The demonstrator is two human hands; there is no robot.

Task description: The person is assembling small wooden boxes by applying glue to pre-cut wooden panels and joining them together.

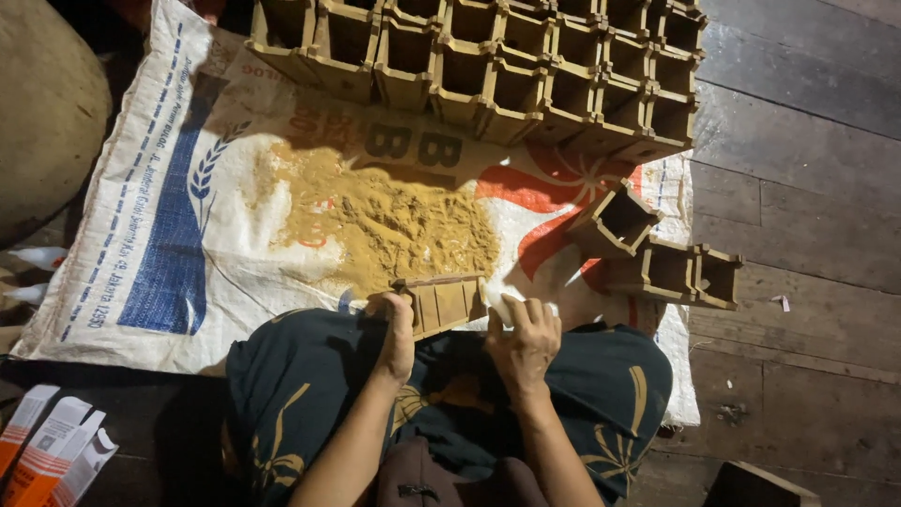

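Note:
My left hand (395, 333) grips the left end of a small open wooden box (441, 302) held on its side over my lap. My right hand (522, 340) is at the box's right end, fingers curled around a small white object (507, 305) pressed against the box. Just beyond the box lies a spread of yellowish-brown powder (385, 221) on a white woven sack (188, 216) with blue and red print. I sit cross-legged in dark patterned cloth (300, 394).
Rows of several similar wooden boxes (488, 66) stand stacked at the sack's far edge. Three more boxes (657, 253) lie to the right. Dark wooden floor planks (807, 235) run on the right. White and orange cartons (47, 446) lie at lower left.

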